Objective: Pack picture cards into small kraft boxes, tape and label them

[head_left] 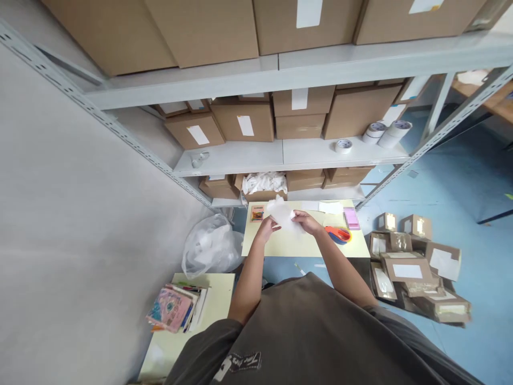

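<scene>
Over the pale yellow table (280, 249), a thin, crumpled white sheet (282, 213) is held up between my two hands; I cannot tell if it is paper or soft plastic. My right hand (306, 221) pinches its right edge between thumb and fingers. At the lower left edge, my left hand (266, 230) has its fingers closed on the sheet. Left of the sheet lies a small orange printed packet (257, 214). An orange and blue curved object (339, 235) rests close to my right forearm. White papers (331, 207) and a pink stack (351, 218) lie at the table's right.
A metal shelf (240, 155) with cardboard boxes stands ahead, holding white tape rolls (343, 146) and an open box of white crumpled material (264, 183). Parcels (406, 270) are piled on the floor at right. A clear bag (210, 245) and books (174, 307) are at left.
</scene>
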Demonstrator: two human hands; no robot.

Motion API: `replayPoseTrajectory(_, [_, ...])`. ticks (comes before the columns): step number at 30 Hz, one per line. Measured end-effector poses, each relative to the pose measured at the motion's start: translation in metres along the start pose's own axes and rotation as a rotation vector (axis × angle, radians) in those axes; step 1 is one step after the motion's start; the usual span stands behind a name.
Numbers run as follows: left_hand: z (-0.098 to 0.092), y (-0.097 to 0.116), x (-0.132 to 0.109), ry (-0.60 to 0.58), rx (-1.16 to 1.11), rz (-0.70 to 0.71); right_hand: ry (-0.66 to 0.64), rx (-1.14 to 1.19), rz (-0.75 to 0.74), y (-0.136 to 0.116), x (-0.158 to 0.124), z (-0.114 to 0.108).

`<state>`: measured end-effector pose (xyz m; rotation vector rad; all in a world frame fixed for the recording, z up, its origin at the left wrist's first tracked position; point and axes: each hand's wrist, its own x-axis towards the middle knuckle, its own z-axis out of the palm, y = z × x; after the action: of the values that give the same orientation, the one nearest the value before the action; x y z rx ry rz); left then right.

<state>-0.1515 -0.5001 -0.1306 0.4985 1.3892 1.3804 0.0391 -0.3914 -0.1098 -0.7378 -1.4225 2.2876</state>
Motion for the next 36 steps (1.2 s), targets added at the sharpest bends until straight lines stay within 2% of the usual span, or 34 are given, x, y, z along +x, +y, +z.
replayPoseTrajectory(2, [0.015, 0.002, 0.005, -0.158, -0.203, 0.025, -0.071, 0.003, 0.07, -0.004, -0.007, -0.009])
replayPoseTrajectory(4, [0.021, 0.009, 0.004, -0.245, -0.326, 0.096, -0.081, -0.017, 0.097, -0.007, -0.01, -0.014])
replayPoseTrajectory(6, [0.017, 0.02, 0.002, -0.292, -0.365, 0.156, -0.05, -0.044, 0.088, -0.008, -0.01, -0.015])
replayPoseTrajectory(8, [0.004, 0.031, 0.0, -0.306, -0.342, 0.199, 0.001, -0.077, 0.081, -0.009, -0.008, -0.012])
replayPoseTrajectory(11, [-0.018, 0.042, 0.004, -0.219, -0.232, 0.226, 0.065, -0.142, 0.107, -0.01, -0.003, -0.006])
replayPoseTrajectory(15, [-0.037, 0.041, 0.018, 0.065, -0.062, 0.229, 0.014, -0.194, 0.078, -0.011, 0.002, -0.001])
replayPoseTrajectory(18, [-0.049, 0.037, 0.028, 0.229, -0.007, 0.251, -0.044, -0.245, 0.075, -0.012, -0.001, -0.003])
replayPoseTrajectory(21, [-0.059, 0.034, 0.035, 0.344, 0.001, 0.27, -0.064, -0.256, 0.056, -0.007, -0.008, -0.003])
replayPoseTrajectory(23, [-0.064, 0.032, 0.037, 0.389, -0.016, 0.268, 0.009, -0.261, 0.027, 0.001, -0.012, 0.0])
replayPoseTrajectory(26, [-0.072, 0.028, 0.038, 0.392, -0.072, 0.245, 0.224, -0.282, 0.01, 0.014, -0.015, 0.006])
replayPoseTrajectory(29, [-0.083, 0.025, 0.039, 0.312, -0.141, 0.215, 0.396, -0.311, -0.005, 0.02, -0.015, 0.01])
replayPoseTrajectory(33, [-0.1, 0.028, 0.041, 0.188, -0.085, 0.155, 0.422, -0.379, 0.023, 0.011, -0.012, 0.01])
replayPoseTrajectory(36, [-0.107, 0.032, 0.043, 0.197, 0.018, 0.157, 0.447, -0.389, 0.02, 0.0, -0.01, 0.012])
